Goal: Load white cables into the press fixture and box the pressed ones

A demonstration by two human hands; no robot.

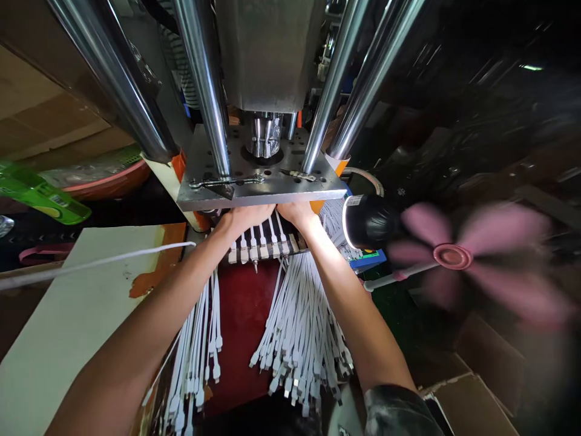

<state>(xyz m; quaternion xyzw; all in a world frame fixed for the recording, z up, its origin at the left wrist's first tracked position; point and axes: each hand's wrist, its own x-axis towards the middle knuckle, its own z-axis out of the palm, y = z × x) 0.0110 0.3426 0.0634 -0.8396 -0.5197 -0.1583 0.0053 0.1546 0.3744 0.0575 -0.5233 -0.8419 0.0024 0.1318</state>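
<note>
"Dim, cluttered workshop, red panel (240,327) on the near side of your fingers, pink fan (451,257) off to their right, blades blurred. Cables?"

"White cables (262,240), thin, chunky connectors. Several sit side by side in a slotted fixture (265,251) just below your fingers. Loose ones nearer you: thin bundle (195,354) to the left, thicker bundle (299,327) to the right."

"Fingers?"

"Your left hand (252,215) and right hand (297,212) nearly meet under the steel plate's (272,195) front edge. Can't tell spread or grip; fingertips hidden."

"Anything else lost?"

"Far ends of the fixture's cables, under your hands and that plate. Your right sleeve (399,412) is cut off below."
</note>
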